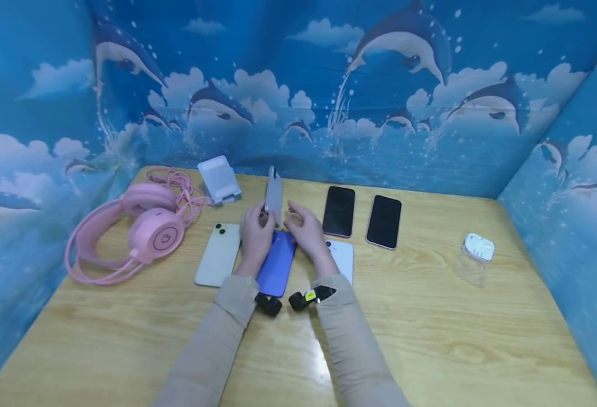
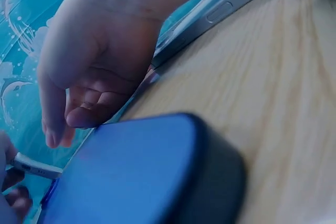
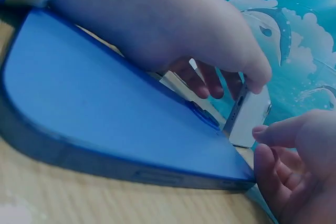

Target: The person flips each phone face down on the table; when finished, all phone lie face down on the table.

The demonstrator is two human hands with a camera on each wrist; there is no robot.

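Note:
My left hand (image 1: pixel 256 233) grips the lower part of a pale lilac-grey smartphone (image 1: pixel 274 195), which is tilted up near the back of the table. Its thumb and fingers are on the phone's edges in the right wrist view. Just to the right is my right hand (image 1: pixel 305 229), its fingers loosely bent and nothing held; whether a fingertip brushes the phone I cannot tell. A blue-purple phone (image 1: pixel 276 264) lies back up between my wrists. Beside my left wrist lies a pale yellow-green phone (image 1: pixel 218 255); a white phone (image 1: pixel 344 257) is partly hidden by my right arm.
Two phones with black screens, one (image 1: pixel 339 211) and another (image 1: pixel 384 221), lie to the right. Pink headphones (image 1: pixel 148 232) with a tangled cable sit at the left. Behind stands a white phone stand (image 1: pixel 219 178). A small white item (image 1: pixel 479 247) in clear packaging lies far right.

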